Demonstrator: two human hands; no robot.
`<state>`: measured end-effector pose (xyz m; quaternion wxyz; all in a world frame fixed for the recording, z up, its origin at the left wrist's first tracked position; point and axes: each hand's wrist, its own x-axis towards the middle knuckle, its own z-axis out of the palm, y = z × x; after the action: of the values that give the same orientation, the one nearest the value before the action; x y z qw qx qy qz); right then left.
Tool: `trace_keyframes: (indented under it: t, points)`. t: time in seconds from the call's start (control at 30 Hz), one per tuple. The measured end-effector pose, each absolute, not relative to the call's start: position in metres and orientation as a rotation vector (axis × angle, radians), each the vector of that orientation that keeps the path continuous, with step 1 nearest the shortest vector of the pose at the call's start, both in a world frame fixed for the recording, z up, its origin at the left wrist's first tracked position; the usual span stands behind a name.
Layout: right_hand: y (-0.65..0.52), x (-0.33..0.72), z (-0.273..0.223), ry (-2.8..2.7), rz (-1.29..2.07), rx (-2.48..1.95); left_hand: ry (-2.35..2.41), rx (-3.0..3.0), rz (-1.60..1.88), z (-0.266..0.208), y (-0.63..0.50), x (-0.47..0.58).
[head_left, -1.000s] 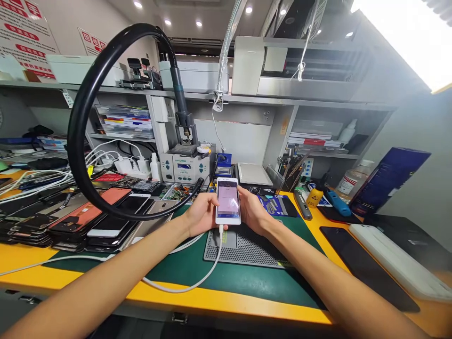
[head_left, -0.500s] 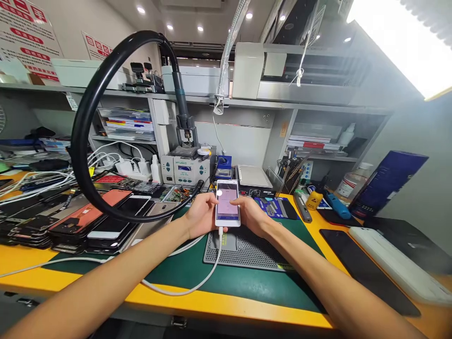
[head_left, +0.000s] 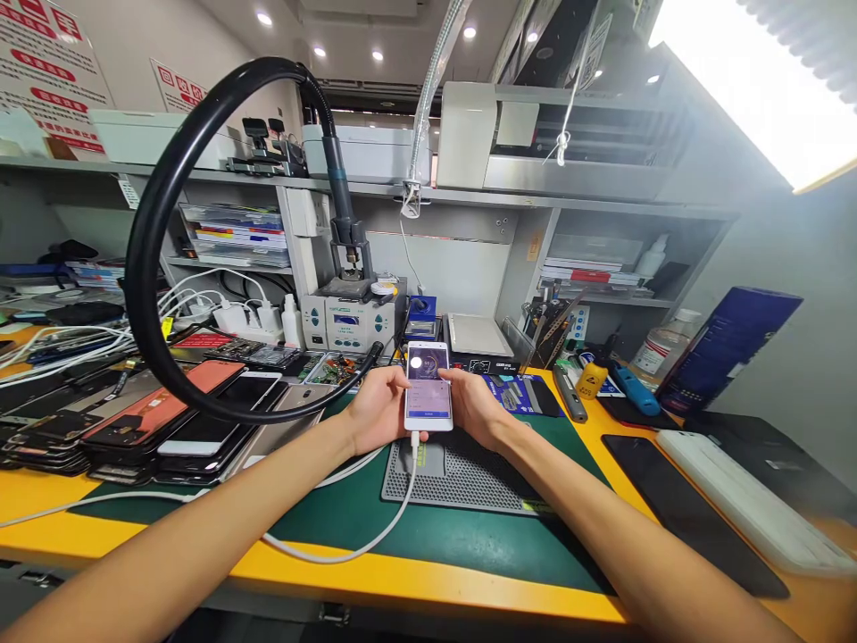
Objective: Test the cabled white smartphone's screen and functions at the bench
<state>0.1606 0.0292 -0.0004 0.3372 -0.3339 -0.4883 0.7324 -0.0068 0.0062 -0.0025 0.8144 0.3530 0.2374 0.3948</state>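
A white smartphone [head_left: 429, 393] with a lit screen is held upright between both hands, above a grey perforated work mat [head_left: 461, 478]. My left hand [head_left: 380, 409] grips its left side, the thumb at the edge of the screen. My right hand [head_left: 477, 406] holds the right side, its thumb near the upper right of the screen. The fingers behind the phone are mostly hidden. From the phone's lower end a white charging cable [head_left: 395, 527] hangs down and loops across the green mat [head_left: 469, 545].
Stacked phones and phone parts [head_left: 161, 402] lie on the left beneath a thick black hose [head_left: 134, 241]. Behind stands a grey soldering or hot-air station [head_left: 352, 321]. To the right are a yellow bottle [head_left: 592, 381], a dark flat panel [head_left: 689, 509] and a long pale case [head_left: 743, 491].
The phone screen has changed from a mostly pale page to one with a dark upper part. My right thumb has moved up from the screen's middle towards its upper right edge.
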Motion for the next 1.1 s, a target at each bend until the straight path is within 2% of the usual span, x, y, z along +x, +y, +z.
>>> trace_keyframes:
  t: [0.27,0.5,0.63,1.1]
  points:
    - [0.026,0.159,0.006,-1.214,1.881,-0.853,0.468,0.754,0.869,-0.001,0.004,-0.006]
    - [0.04,0.17,0.0,-1.076,1.465,-1.034,0.474,0.753,0.943,0.002,0.002,-0.008]
    - [0.043,0.174,0.0,-1.043,1.346,-1.058,0.464,0.75,0.979,0.004,0.001,-0.009]
    - [0.039,0.164,-0.004,-1.014,1.278,-1.057,0.518,0.771,1.037,0.003,-0.004,-0.004]
